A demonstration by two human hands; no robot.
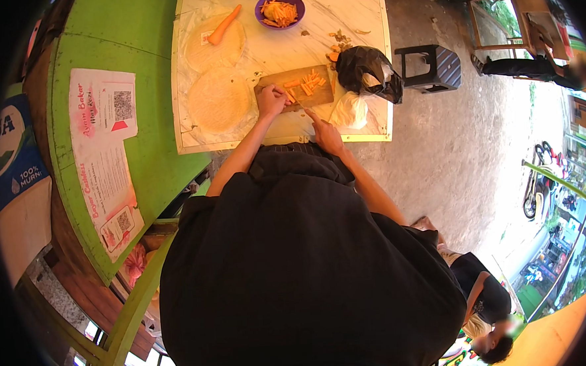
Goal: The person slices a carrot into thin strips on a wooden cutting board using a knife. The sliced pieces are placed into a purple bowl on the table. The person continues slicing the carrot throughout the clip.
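Note:
On the marble-patterned table [230,1] lies a wooden cutting board [274,80]. My left hand [272,99] rests on the board's left part, fingers closed on a piece of carrot [290,98]. My right hand [327,136], at the board's near edge, grips a knife [298,102] whose narrow blade slants up and left beside that piece. Cut carrot sticks [312,82] are heaped on the right half of the board. Farther back, a purple bowl [259,14] contains more orange sticks. A whole carrot [224,25] lies on a round pale sheet [197,52] at the far left.
Another round sheet [219,101] lies left of the board. A black plastic bag [366,70] and a whitish bag [350,111] stand right of it, peelings [340,41] behind. A green table [146,31] adjoins on the left. Dark stools [438,68] and other people are at the right.

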